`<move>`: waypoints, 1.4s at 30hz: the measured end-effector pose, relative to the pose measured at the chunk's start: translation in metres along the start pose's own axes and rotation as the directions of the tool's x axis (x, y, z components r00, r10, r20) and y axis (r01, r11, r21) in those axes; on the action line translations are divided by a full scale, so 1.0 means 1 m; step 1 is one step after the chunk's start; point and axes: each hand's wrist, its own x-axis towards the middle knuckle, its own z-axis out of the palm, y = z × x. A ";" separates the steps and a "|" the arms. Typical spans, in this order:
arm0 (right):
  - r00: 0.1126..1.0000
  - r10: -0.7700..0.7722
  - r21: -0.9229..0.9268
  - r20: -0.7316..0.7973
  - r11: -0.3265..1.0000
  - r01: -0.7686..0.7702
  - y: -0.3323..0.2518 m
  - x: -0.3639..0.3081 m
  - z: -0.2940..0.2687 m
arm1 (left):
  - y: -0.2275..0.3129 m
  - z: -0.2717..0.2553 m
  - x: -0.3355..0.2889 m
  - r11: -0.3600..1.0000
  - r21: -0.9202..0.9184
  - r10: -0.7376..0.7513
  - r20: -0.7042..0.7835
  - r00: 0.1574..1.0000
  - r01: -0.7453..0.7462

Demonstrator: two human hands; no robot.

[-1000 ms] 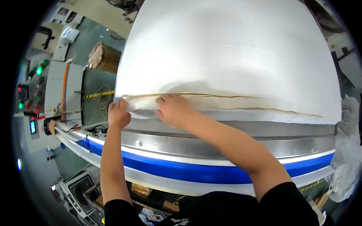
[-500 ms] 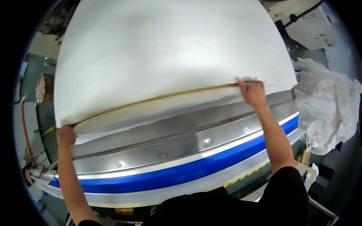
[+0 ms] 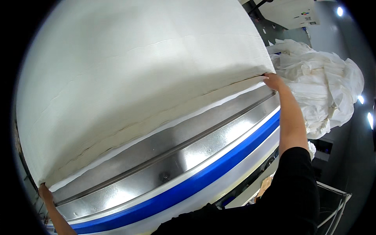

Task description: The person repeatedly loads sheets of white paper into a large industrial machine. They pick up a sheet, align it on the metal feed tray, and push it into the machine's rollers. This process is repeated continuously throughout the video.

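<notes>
A broad white layered sheet (image 3: pixel 149 58) covers the work surface, its near edge running slantwise between my two hands. My left hand (image 3: pixel 46 193) grips the corner at the lower left, fingers curled over the edge and partly hidden. At the right end of the same edge, my right hand (image 3: pixel 274 81) is closed on the other corner, its fingertips tucked into the fold. Between them a thin dark crease line shows in the sheet, with a bright white lower layer just below it. Whether the sheet is paper or fabric I cannot tell.
A bare metal strip (image 3: pixel 164 147) with screws lies in front of the sheet, then a blue band (image 3: pixel 184 184) along the near edge. To the right rises a heap of crumpled white material (image 3: pixel 321 86). Beyond it stands a white cabinet (image 3: pixel 291 13). A white metal frame (image 3: pixel 337 207) is at lower right.
My view has swung to the right. The gold-brown gap along the fold has narrowed to a thin dark line. My right hand has shifted out to the sheet's right corner.
</notes>
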 end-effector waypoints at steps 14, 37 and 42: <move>0.974 0.177 0.127 -0.142 0.979 -0.160 0.041 -0.055 -0.040 | 0.038 -0.158 -0.053 0.999 0.017 -0.043 0.140 0.989 0.041; 0.946 -0.217 -0.180 0.241 0.948 0.263 0.027 -0.215 0.106 | 0.058 -0.084 -0.252 0.895 0.175 0.105 0.810 0.576 -0.410; 0.960 -0.193 -0.258 0.203 0.935 0.243 0.064 -0.201 0.180 | 0.058 -0.048 -0.245 0.931 0.145 0.106 0.772 0.627 -0.335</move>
